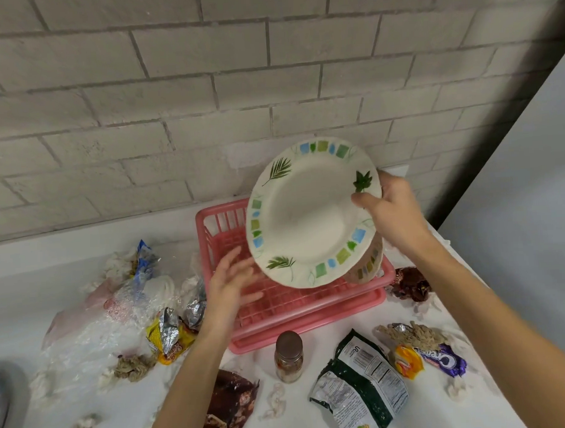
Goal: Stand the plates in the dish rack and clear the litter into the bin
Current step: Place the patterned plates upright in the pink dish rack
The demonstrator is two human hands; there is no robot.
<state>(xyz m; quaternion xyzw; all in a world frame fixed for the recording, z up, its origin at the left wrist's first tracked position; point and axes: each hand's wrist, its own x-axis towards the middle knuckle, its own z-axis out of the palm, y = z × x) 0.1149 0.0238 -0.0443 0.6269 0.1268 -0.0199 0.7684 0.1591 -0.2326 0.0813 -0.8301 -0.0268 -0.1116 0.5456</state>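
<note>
Plate (307, 212): white, with green leaves and blue/green squares on the rim, tilted face toward you above the pink dish rack (217, 223). Your right hand (394, 209) pinches its right rim, thumb on the face. Your left hand (229, 281) is spread wide and holds nothing, just beside the lower-left rim; can't tell if it's touching. The rack holds a second plate (369, 263), mostly hidden. Wrappers (362, 372) lie on the counter (81, 242).

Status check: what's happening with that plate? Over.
Right hand grips plate by rim, above pink rack. Left hand open beneath. Second plate behind, in rack. Wrappers lie around.
</note>
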